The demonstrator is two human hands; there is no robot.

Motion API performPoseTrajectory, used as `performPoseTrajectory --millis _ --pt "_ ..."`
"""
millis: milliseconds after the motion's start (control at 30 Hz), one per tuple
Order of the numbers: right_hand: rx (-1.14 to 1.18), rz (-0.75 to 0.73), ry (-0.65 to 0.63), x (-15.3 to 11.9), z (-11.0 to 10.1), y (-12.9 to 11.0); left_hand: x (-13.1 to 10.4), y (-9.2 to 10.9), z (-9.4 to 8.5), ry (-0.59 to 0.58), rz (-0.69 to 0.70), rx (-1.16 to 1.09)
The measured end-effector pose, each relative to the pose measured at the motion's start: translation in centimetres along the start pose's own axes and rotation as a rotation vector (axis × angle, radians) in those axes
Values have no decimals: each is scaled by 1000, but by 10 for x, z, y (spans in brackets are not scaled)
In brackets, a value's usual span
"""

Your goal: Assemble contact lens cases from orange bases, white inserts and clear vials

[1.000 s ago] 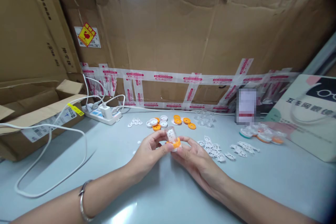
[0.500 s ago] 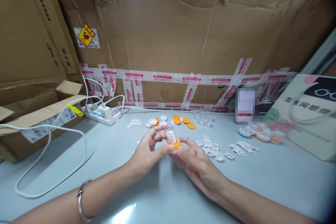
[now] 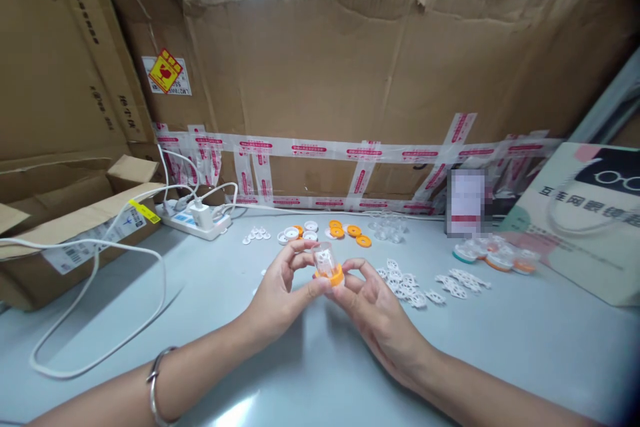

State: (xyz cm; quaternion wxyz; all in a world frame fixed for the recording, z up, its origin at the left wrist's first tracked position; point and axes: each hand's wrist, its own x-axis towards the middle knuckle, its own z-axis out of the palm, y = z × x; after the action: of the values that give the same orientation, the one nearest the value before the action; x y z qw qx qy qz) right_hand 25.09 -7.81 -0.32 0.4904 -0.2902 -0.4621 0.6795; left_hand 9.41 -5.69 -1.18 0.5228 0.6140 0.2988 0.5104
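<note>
Between my two hands, above the table, is a small clear plastic container with an orange ring at its base and a white lattice piece inside. My left hand pinches its left side, thumb on the orange ring. From the right, my right hand grips the base with thumb and fingers. Openwork white pieces lie on the table just past my right hand. Farther back are orange rings, white round caps, small white parts and clear cups.
Clear containers with coloured bases stand at the right, near a printed board. A power strip with white cables sits at the back left beside an open cardboard box. Large taped cardboard walls the back.
The clear container stays in both hands at nearly the same spot. The white piece inside looks slightly turned, and my right fingers have shifted a little on the base.
</note>
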Motion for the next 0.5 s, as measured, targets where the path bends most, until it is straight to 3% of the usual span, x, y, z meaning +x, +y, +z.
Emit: performPoseTrajectory --millis 133,267,433,500 --pt "-129 18 -59 5 -7 -5 2 1 -2 13 -2 104" --pt "-340 16 -29 10 -19 -8 0 1 -2 47 2 368" --pt "-460 16 -83 12 -26 0 -7 -1 3 -98 8 553" --pt "-557 -17 -104 13 -26 0 -8 -3 4 -105 15 585"
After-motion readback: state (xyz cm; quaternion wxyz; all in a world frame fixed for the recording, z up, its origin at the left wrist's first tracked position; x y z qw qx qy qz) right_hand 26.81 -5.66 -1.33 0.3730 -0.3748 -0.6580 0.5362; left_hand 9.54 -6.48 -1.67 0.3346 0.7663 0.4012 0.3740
